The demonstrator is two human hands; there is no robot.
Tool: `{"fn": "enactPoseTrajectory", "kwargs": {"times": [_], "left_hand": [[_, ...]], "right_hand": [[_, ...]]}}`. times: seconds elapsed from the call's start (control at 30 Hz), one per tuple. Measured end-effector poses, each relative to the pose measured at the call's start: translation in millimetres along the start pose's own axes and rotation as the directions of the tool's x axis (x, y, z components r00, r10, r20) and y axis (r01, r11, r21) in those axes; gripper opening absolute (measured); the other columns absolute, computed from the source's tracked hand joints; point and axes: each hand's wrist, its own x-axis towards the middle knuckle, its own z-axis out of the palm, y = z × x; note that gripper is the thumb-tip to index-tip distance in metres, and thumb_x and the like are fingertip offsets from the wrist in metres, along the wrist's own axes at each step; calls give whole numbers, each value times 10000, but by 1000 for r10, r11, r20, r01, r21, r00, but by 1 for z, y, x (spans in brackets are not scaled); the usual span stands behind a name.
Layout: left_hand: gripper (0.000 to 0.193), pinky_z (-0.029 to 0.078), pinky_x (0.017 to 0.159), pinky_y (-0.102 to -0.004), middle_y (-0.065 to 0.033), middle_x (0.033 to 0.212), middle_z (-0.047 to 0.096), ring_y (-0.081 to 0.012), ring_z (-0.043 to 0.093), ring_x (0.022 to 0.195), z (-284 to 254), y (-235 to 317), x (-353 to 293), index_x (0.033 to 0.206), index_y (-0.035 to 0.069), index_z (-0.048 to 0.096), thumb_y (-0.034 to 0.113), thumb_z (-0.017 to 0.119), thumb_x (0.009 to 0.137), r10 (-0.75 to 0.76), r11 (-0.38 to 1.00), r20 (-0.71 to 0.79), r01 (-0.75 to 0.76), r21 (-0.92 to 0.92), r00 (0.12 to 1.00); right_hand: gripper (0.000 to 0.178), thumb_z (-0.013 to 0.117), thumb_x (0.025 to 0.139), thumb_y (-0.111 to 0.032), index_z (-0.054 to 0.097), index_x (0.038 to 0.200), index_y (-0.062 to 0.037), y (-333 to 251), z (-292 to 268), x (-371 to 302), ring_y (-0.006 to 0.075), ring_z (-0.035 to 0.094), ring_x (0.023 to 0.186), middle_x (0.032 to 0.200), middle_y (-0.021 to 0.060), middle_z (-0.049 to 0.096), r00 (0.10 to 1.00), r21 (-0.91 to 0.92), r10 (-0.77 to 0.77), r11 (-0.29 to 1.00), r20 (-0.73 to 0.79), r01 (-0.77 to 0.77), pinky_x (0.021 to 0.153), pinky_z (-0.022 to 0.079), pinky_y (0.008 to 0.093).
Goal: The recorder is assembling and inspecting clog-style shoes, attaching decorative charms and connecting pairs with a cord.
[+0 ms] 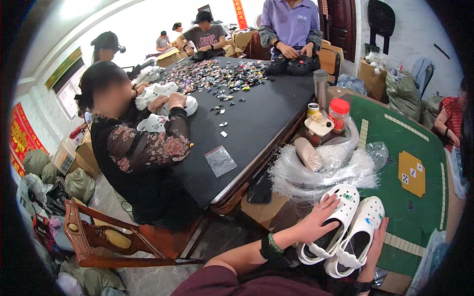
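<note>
The pair of white clogs is rounded at the toes and pierced with holes, with dark insoles and bumpy white pieces on the heel straps. A green charm sits on the left clog's upper, a blue one with other colours on the right. The clogs are side by side at the near left edge of the green tabletop, toes pointing away; whether they rest on it cannot be told.

The left hand, fingers spread, grips the left clog across its upper and opening. The right hand, fingers fairly straight, holds the right clog's outer side, so the pair is pressed between both.

Beyond the toes, a bundle of clear strands spreads past the tabletop's left edge. Behind it, near the far left corner, stand a pale-topped tub, a red-lidded jar and a steel tumbler, contents unclear. A clear flat bag lies near the black table's near right corner; many-coloured charms heap toward its far edge.
</note>
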Motion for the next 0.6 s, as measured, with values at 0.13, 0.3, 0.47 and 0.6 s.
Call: {"fn": "enactPoseTrajectory", "kwargs": {"times": [0.13,0.3,0.47,0.6], "left_hand": [[708,83,1216,-487,-174,1653,123,-391,35,1524,-2,2,-1,1570,56,228,302,558,993,-5,1000,12,5,3,1000],[699,84,1218,-482,-166,1654,123,-385,29,1526,1,-1,0,1572,75,237,297,559,993,5,1000,-12,-5,-16,1000],[689,88,1219,-494,-159,1656,111,-384,30,1526,3,-8,1,1567,119,278,270,583,968,-1,998,-30,-1,-65,1000],[699,84,1220,-465,-177,1657,90,-367,27,1529,1,-20,4,1564,125,292,231,613,952,32,991,-3,-32,-131,999]], "right_hand": [[561,370,1030,-240,318,1522,25,8,-1,1,295,143,1521,1640,183,167,999,-3,-36,999,12,36,1218,104,387],[551,364,1026,-220,323,1518,25,12,-5,0,297,164,1513,1636,190,172,999,-49,-46,998,9,46,1215,121,390],[564,360,1022,-223,296,1532,9,20,-2,-3,288,243,1480,1622,184,201,1000,121,-13,993,-11,14,1204,193,395],[582,362,1022,-229,260,1550,-8,29,1,-6,283,298,1454,1617,169,216,1000,265,-22,964,-18,26,1191,239,395]]}}
